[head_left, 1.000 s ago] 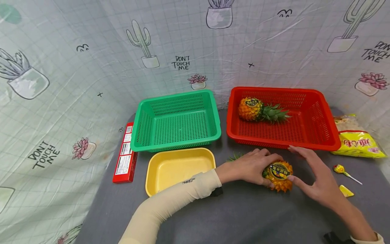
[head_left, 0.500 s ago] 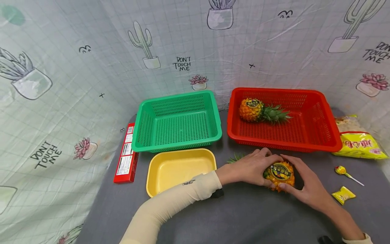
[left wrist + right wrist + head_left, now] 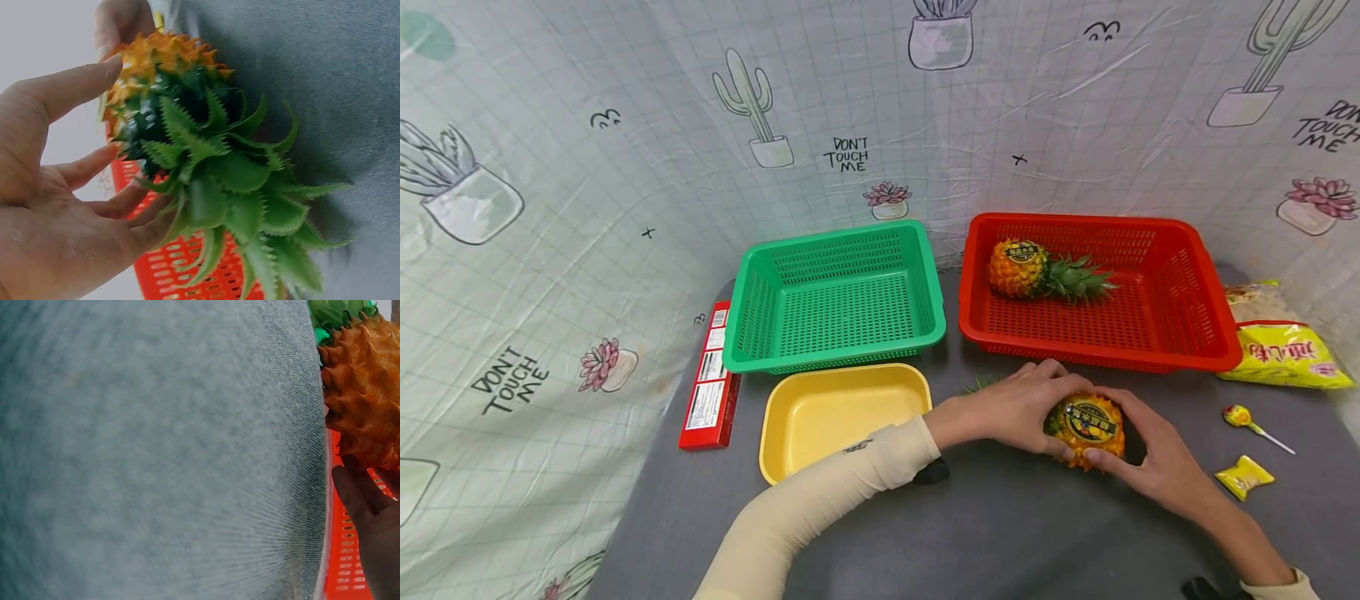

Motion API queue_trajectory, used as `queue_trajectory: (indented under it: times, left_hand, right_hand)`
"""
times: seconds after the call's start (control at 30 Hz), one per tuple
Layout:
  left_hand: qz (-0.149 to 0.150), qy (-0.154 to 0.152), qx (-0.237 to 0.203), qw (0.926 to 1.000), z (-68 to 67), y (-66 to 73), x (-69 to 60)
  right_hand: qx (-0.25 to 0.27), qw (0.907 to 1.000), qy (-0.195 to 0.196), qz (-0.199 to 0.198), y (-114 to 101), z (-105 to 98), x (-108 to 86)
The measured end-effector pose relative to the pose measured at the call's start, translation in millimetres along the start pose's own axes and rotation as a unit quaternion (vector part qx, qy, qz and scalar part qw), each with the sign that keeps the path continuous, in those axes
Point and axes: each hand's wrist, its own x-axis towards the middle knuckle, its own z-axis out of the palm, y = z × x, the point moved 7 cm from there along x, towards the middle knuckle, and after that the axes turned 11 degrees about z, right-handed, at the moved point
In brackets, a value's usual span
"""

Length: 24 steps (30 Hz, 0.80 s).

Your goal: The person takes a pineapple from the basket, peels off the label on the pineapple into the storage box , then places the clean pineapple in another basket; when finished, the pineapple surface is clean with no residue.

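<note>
A small orange pineapple (image 3: 1092,423) with a black and yellow label lies on the grey table, its crown to the left. My left hand (image 3: 1017,410) holds it near the crown end, thumb on the near side. Around its bottom end my right hand (image 3: 1161,450) grips with thumb and fingers. In the left wrist view the green crown leaves (image 3: 231,194) spread below the left fingers. The orange spiky bottom (image 3: 365,394) shows at the edge of the right wrist view, with right fingers against it.
Behind stand a red basket (image 3: 1161,362) with another pineapple (image 3: 1018,275) and a green basket (image 3: 835,362). A yellow tray (image 3: 842,408) and a red box (image 3: 707,392) are left. Right lie a yellow packet (image 3: 1285,354), a lollipop (image 3: 1236,415) and a wrapped candy (image 3: 1245,477).
My right hand has moved left and closed round the pineapple's bottom end. The wrapped candy, partly covered by that hand before, now shows whole. The left hand has hardly moved.
</note>
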Motion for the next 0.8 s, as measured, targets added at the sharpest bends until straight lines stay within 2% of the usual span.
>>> queue_trajectory:
  times: [0.33,0.57,0.8]
  left_hand:
    - [0.026,0.032,-0.032,0.9987,-18.7,3.9,-3.2]
    - [0.014,0.056,-0.044,0.9973,-18.2,3.1,-0.2]
    - [-0.006,0.059,-0.035,0.9976,-15.2,3.4,3.5]
  right_hand:
    - [-0.010,0.9999,0.000,0.013,2,-1,0.4]
    - [-0.008,0.9997,-0.001,0.022,5,1,-0.7]
    - [-0.003,0.9997,0.000,0.022,3,1,-0.8]
